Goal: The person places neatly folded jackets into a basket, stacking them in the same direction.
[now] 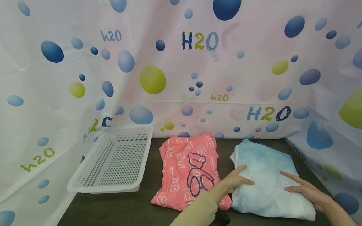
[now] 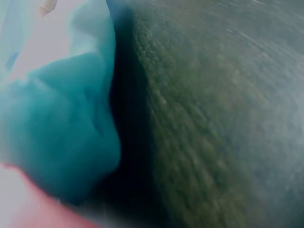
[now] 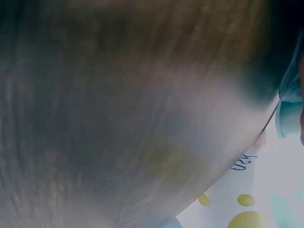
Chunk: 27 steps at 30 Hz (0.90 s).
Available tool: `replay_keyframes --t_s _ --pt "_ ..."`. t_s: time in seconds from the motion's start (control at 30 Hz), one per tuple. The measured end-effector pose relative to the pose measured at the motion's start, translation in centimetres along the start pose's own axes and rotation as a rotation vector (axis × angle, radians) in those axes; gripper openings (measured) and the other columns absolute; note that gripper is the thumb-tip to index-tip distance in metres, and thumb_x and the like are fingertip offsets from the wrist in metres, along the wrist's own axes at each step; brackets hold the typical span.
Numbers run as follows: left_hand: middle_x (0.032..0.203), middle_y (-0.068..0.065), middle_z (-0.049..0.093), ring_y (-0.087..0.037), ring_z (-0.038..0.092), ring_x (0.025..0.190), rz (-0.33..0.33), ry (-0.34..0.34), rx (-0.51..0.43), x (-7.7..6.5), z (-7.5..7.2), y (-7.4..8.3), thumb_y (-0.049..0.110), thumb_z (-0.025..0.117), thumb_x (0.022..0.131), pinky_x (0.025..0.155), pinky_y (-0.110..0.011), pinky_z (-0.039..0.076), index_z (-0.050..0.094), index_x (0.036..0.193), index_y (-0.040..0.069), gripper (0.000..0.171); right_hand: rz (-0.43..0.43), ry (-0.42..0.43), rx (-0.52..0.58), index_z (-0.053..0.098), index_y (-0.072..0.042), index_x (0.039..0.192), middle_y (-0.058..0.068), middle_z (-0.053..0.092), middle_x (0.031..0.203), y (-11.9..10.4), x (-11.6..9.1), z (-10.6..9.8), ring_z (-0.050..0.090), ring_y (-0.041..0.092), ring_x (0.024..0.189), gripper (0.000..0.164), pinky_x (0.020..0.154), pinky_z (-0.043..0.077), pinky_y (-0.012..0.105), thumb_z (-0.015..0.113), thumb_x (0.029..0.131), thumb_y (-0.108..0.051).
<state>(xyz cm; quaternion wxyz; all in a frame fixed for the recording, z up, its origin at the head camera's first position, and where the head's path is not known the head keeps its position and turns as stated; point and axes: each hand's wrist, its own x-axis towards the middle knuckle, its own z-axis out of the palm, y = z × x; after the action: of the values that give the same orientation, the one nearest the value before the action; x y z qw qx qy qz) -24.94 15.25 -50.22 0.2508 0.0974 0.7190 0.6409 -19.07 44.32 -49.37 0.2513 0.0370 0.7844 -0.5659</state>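
A folded light blue and white cloth (image 1: 263, 188) lies on the right of the dark table, its kind not plain. On its left side rests my left hand (image 1: 238, 179), thumb and fingers spread over the fabric. My right hand (image 1: 308, 192) touches the right side with straight fingers. Left of this cloth is a folded pink cloth (image 1: 178, 166) with a bear print, partly covered by my left forearm. The left wrist view shows the blue cloth's side (image 2: 66, 118) close up; at the right wrist view's edge only a sliver of blue cloth (image 3: 289, 118) appears.
A white perforated plastic basket (image 1: 138, 185) stands at the left of the dark table (image 1: 113, 210). Behind and at both sides hangs a white sheet (image 1: 175, 62) printed with bubbles and letters. A small black object (image 1: 223, 218) lies at the front edge, partly hidden.
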Motion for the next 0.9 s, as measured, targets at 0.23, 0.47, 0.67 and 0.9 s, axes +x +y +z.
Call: replay_keyframes --t_s 0.23,0.47,0.67,0.9 --pt "0.143 0.003 0.046 -0.023 0.040 0.134 0.074 -0.013 0.030 -0.4 -0.2 0.5 0.002 0.076 0.080 0.106 -0.052 0.036 0.055 0.138 0.033 0.069 -0.032 0.024 0.019 0.012 -0.047 0.154 0.029 -0.029 0.153 -0.9 -1.2 0.3 0.013 0.050 0.138 0.070 0.092 0.047 0.041 0.051 0.102 -0.022" --pt "0.146 0.009 0.043 -0.020 0.037 0.135 0.136 -0.048 0.038 -1.7 -1.5 2.8 0.005 0.077 0.082 0.106 -0.052 0.036 0.053 0.137 0.043 0.071 -0.177 -0.022 0.153 0.013 -0.054 0.150 -0.005 -0.001 0.153 -2.6 -2.6 0.9 0.059 0.010 0.109 0.066 0.085 0.054 0.041 0.043 0.105 -0.017" --pt "0.148 0.007 0.039 -0.018 0.039 0.131 0.187 -0.112 -0.017 -3.9 -4.3 4.5 0.006 0.075 0.084 0.101 -0.044 0.041 0.051 0.139 0.043 0.071 -0.293 -0.077 0.229 0.014 -0.052 0.152 -0.032 0.036 0.124 -5.3 -3.7 2.9 0.066 0.024 0.104 0.066 0.081 0.055 0.049 0.040 0.106 -0.012" --pt "0.153 0.003 0.032 -0.018 0.043 0.128 0.270 -0.237 -0.066 -6.4 -8.5 6.1 0.006 0.067 0.090 0.098 -0.037 0.045 0.042 0.149 0.034 0.069 -0.367 0.034 0.189 0.015 -0.041 0.156 -0.022 0.046 0.125 -9.1 -4.6 6.3 0.069 0.027 0.095 0.069 0.072 0.057 0.050 0.046 0.103 -0.010"
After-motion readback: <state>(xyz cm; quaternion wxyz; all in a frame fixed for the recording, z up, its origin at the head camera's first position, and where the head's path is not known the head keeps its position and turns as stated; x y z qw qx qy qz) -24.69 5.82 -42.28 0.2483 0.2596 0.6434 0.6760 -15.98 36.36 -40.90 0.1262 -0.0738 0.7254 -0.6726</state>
